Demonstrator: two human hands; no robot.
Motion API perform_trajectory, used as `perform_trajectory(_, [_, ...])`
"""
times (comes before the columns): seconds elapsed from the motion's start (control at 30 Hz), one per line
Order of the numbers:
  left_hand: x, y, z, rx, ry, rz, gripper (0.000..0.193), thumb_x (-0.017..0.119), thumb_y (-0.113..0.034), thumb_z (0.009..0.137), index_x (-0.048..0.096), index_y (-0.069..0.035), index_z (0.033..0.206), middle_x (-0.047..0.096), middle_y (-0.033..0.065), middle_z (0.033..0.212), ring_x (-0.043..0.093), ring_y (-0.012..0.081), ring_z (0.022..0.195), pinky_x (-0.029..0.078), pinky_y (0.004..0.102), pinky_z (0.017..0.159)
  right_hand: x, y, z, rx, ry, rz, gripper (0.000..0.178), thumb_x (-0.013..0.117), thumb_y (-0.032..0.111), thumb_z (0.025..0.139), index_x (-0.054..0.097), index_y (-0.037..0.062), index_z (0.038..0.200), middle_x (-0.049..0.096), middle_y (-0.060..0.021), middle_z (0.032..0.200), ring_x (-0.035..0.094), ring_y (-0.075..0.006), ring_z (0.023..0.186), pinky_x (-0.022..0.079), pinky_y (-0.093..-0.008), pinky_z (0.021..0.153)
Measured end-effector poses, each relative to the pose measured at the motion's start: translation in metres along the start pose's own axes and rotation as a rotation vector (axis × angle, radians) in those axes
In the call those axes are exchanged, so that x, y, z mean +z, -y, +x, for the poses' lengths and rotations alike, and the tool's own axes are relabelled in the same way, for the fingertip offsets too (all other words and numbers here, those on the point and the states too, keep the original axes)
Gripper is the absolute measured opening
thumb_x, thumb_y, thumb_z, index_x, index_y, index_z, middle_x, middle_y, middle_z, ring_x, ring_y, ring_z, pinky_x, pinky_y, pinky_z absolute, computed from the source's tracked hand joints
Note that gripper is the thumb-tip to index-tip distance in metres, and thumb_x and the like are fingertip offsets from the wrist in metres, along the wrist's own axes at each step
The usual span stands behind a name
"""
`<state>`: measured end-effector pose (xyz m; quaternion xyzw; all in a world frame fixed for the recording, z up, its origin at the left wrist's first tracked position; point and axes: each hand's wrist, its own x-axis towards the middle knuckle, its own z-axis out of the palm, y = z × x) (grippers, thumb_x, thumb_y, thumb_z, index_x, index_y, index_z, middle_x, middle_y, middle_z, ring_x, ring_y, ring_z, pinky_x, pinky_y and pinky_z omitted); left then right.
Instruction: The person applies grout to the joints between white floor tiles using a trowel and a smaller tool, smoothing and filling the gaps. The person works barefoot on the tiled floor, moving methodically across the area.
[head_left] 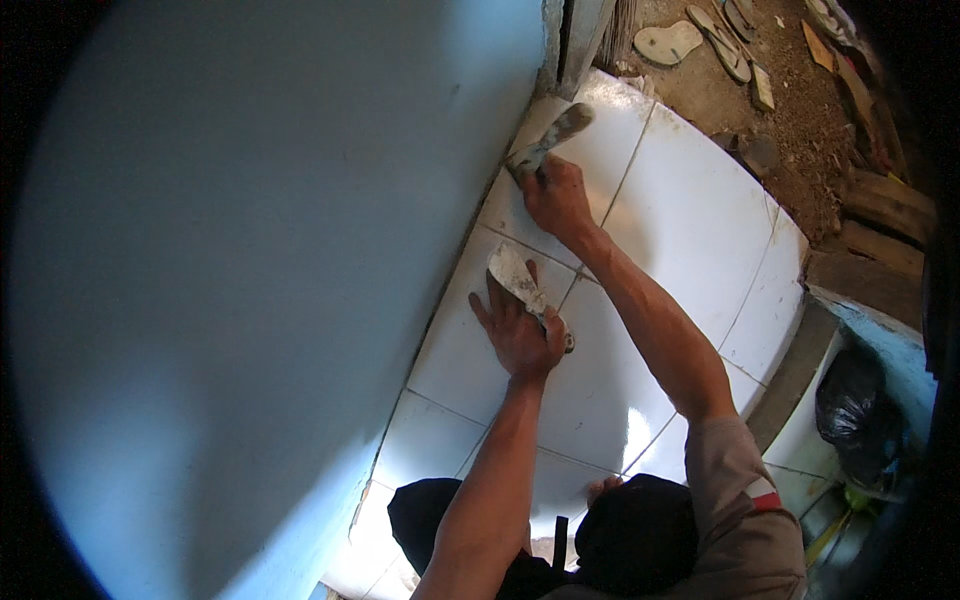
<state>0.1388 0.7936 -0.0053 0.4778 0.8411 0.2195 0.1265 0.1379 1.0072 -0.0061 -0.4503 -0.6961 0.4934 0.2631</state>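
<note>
My left hand (522, 338) rests on a white floor tile with fingers spread. Its thumb holds a small trowel (515, 275) across the back of the fingers, the pale, smeared blade pointing toward the wall. Farther ahead, my right hand (558, 198) is closed around a second trowel-like tool (568, 124), grey and stained. Its near end is at the seam where the floor meets the wall, and its broad end points away to the right. My fingers partly hide how this tool is gripped.
A light blue wall (260, 250) rises along the left. White tiles (690, 220) with dark joints cover the floor. Beyond their edge lie bare soil (810, 130), sandals (720, 45) and wood pieces (885, 210). A black plastic bag (852, 400) sits at right. My dark-clothed knees (638, 530) are below.
</note>
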Motion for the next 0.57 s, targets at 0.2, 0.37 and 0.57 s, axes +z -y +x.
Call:
perform_trajectory(0.2, [-0.001,0.0,-0.001,-0.009,-0.029,-0.015,0.072,0.03,-0.046,0.097,0.047,-0.005,0.155,0.041,0.025,0.159,0.029,0.0463,0.152,0.01,0.0701,0.122,0.001,0.011,-0.015,-0.075,0.121,-0.123,0.023,0.07,0.01,0.089,0.061,-0.008,0.079,0.063,-0.0267,0.07,0.066,-0.0356,0.063,0.051,-0.045,0.061])
perform_trajectory(0.37, [-0.002,-0.003,0.001,0.019,-0.028,-0.035,0.07,0.032,-0.047,0.101,0.045,-0.005,0.156,0.041,0.0269,0.157,0.03,0.0453,0.151,0.01,0.0674,0.123,0.012,-0.001,-0.029,-0.321,0.238,-0.149,0.026,0.07,0.011,0.089,0.06,-0.0086,0.076,0.061,-0.0258,0.066,0.064,-0.0341,0.059,0.05,-0.0457,0.06])
perform_trajectory(0.57, [-0.002,0.0,-0.008,0.009,-0.027,-0.032,0.072,0.03,-0.05,0.101,0.044,-0.006,0.156,0.039,0.0252,0.16,0.029,0.0451,0.151,0.01,0.0695,0.122,0.004,0.005,-0.026,-0.18,0.322,-0.182,0.021,0.071,0.01,0.088,0.061,-0.0068,0.079,0.064,-0.028,0.071,0.069,-0.0383,0.066,0.052,-0.0464,0.063])
